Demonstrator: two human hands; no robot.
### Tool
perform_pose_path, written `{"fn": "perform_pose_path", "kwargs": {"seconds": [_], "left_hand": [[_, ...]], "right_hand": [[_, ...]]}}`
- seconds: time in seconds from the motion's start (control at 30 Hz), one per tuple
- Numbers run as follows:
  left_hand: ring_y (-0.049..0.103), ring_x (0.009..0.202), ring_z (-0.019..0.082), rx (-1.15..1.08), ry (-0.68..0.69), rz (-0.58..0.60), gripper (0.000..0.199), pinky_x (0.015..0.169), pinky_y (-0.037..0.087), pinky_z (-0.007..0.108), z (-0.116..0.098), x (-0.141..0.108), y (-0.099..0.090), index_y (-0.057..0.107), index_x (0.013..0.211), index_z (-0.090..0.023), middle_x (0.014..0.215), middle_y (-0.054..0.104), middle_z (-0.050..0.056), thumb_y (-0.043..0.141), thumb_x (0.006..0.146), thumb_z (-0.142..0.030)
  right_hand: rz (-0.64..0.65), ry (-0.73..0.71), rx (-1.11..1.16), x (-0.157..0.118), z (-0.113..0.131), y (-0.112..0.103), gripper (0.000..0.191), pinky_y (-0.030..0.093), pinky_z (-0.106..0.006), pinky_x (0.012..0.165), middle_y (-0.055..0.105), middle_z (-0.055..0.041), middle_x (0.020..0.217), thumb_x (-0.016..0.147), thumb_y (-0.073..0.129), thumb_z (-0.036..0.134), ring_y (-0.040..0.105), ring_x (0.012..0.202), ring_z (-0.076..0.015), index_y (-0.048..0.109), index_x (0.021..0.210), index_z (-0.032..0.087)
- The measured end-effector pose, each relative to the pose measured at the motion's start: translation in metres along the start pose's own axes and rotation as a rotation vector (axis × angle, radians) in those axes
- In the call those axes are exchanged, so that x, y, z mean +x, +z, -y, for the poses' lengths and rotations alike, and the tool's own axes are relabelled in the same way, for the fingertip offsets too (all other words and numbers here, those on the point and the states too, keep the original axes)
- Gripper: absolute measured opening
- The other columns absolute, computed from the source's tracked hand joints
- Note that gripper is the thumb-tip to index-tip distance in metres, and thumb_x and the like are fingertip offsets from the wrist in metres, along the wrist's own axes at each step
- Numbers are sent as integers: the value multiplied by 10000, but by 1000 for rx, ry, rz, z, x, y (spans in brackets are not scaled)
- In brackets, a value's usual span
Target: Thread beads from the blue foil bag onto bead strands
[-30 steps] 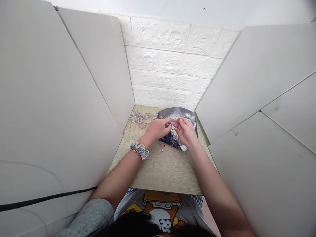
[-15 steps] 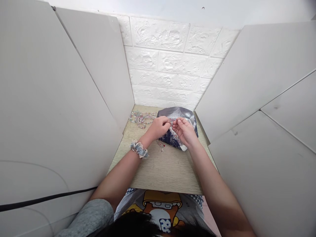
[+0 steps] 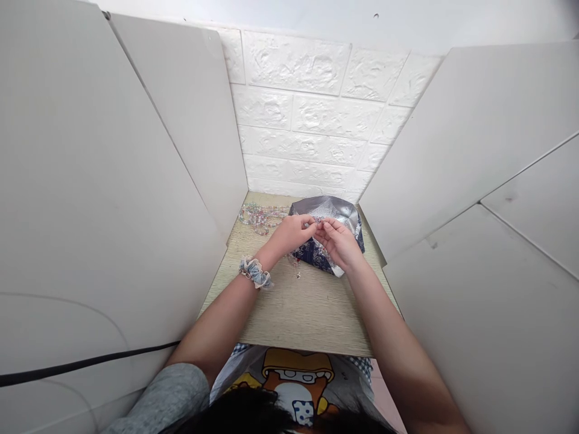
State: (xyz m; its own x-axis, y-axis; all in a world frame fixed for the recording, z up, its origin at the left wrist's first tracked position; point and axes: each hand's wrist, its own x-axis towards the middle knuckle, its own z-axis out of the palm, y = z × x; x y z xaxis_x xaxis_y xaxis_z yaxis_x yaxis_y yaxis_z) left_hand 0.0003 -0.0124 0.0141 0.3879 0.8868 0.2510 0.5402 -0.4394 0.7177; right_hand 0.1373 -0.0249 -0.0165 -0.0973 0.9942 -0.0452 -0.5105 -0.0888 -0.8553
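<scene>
My left hand [image 3: 294, 232] and my right hand [image 3: 337, 241] meet fingertip to fingertip over an open pouch [image 3: 348, 211] with a silvery lining and a dark blue patterned outside. Both are pinched on a string of small coloured beads [image 3: 294, 260]; part of it shows between the fingers, and one end hangs below my left hand, with a small metal piece at its tip on the tabletop. The rest of the string is hidden behind my hands. Left of the pouch lies a loose heap of bead strings [image 3: 260, 216] in pink, green and clear.
The narrow wooden tabletop [image 3: 307, 319] runs between grey-white panels [image 3: 488, 150] on both sides. A white brick-patterned wall [image 3: 316, 114] closes the back. A black cable [image 3: 90, 363] crosses the left panel at lower left.
My left fingertips have moved right and now touch those of my right hand. The hanging bead end has shifted slightly. The whole view has drifted a little.
</scene>
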Motion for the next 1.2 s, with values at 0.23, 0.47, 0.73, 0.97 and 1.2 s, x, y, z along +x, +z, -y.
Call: {"fn": "perform_pose_path", "kwargs": {"seconds": [0.23,0.47,0.73,0.97,1.2], "left_hand": [[444,548,83,27,8,-13,312,536,302,203,0,-1,0,634,739,-179,620,582,-18,412,739,-398],[441,542,78,33,18,-9,314,524,297,200,2,0,2,643,743,-187,626,589,-23,406,740,-393],[440,551,78,45,20,-6,316,519,292,198,3,-1,2,640,728,-186,627,585,-20,399,741,-390],[441,555,86,69,20,6,322,515,288,202,4,1,2,642,732,-178,628,584,-8,401,733,-391],[432,546,85,74,21,13,330,506,278,203,6,0,3,625,689,-164,599,560,-12,383,737,-384]], "right_hand": [[17,-8,2,0,-1,-1,178,446,-247,780,602,33,693,636,655,272,580,707,-76,537,740,188],[0,6,-4,0,-1,-2,187,452,-234,759,602,31,679,626,660,267,579,682,-71,535,737,184],[-24,16,-4,0,-1,0,192,457,-229,743,603,29,670,615,665,258,580,671,-73,537,736,181],[-25,19,-23,-1,-1,1,212,462,-219,718,599,36,664,601,674,268,575,655,-68,535,737,184],[-31,14,-57,-1,-1,1,211,462,-212,712,600,38,665,588,680,276,568,655,-65,541,721,189]]}}
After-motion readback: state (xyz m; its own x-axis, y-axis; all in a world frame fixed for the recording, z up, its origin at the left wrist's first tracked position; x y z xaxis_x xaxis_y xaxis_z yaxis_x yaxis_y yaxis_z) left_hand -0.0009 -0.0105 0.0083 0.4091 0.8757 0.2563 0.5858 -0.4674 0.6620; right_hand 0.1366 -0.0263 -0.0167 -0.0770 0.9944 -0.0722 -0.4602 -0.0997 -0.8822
